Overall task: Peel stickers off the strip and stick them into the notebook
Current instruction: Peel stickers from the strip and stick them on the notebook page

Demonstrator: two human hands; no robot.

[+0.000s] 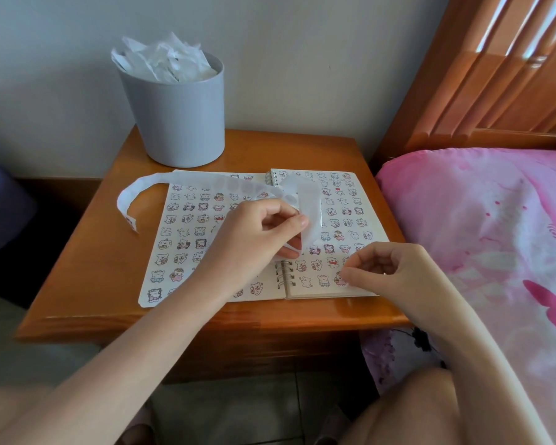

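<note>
An open spiral notebook [187, 239] lies on the wooden nightstand, both pages covered with rows of small cartoon stickers. A long white backing strip [161, 181] loops from the left edge of the notebook across its top to the middle. My left hand [257, 232] pinches the strip's near end above the spiral binding, where the strip folds down. My right hand [385, 271] rests at the lower right page, its fingertips pressed on a small sticker [341, 279] in the bottom row. Whether that sticker is fully stuck down cannot be seen.
A grey bin [177, 120] full of crumpled white backing paper stands at the back of the nightstand [87, 252]. A bed with a pink cover [495, 226] and a wooden headboard [495, 75] borders the right side. My knees show at the bottom.
</note>
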